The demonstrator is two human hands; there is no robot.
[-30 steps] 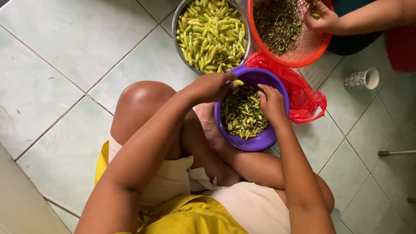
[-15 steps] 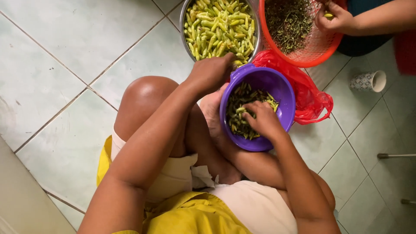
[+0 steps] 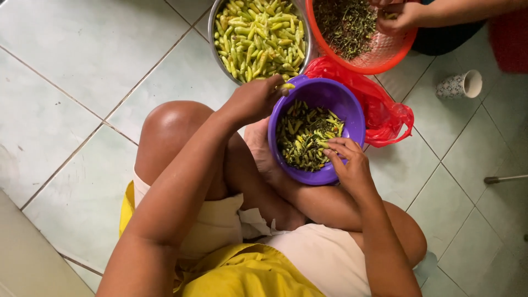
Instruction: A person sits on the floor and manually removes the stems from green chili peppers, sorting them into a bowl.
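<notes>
Purple plastic bowl propped against your foot for reach: left hand pinches a chilli at its rim, right hand loosely picks among the chillies inside.

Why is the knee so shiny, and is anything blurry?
Head view: light from above makes a bright glare patch on the knee; the floor tiles also gleam softly. The purple bowl and left hand look sharp; nothing is noticeably blurred.
</notes>
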